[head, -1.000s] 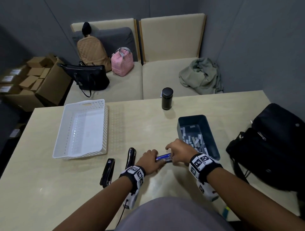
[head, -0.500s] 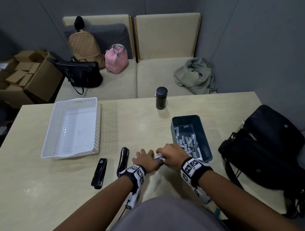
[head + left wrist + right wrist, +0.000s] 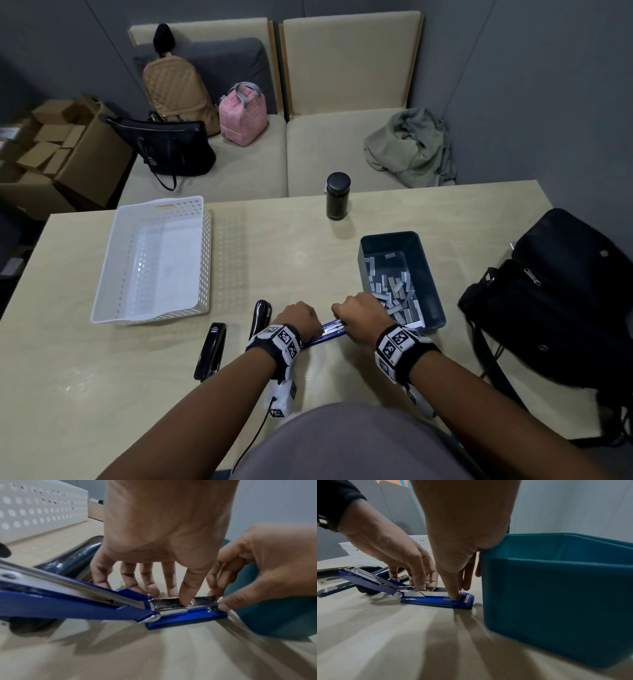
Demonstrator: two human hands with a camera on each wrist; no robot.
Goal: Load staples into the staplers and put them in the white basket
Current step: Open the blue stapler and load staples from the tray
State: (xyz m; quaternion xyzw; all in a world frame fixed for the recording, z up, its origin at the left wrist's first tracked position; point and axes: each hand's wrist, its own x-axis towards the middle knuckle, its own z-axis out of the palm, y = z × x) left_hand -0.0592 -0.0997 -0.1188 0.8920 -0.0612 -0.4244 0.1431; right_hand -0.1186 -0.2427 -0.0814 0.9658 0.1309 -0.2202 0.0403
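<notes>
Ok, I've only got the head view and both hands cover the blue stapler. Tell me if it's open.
Observer: Open. The blue stapler has its top arm raised back and its base flat on the table.
Operator: Give me the left hand.
Observer: The left hand has its thumb tip down in the metal channel.
Operator: Now the right.
Observer: The right hand pinches the channel's front end, just short of the teal bin.
</notes>
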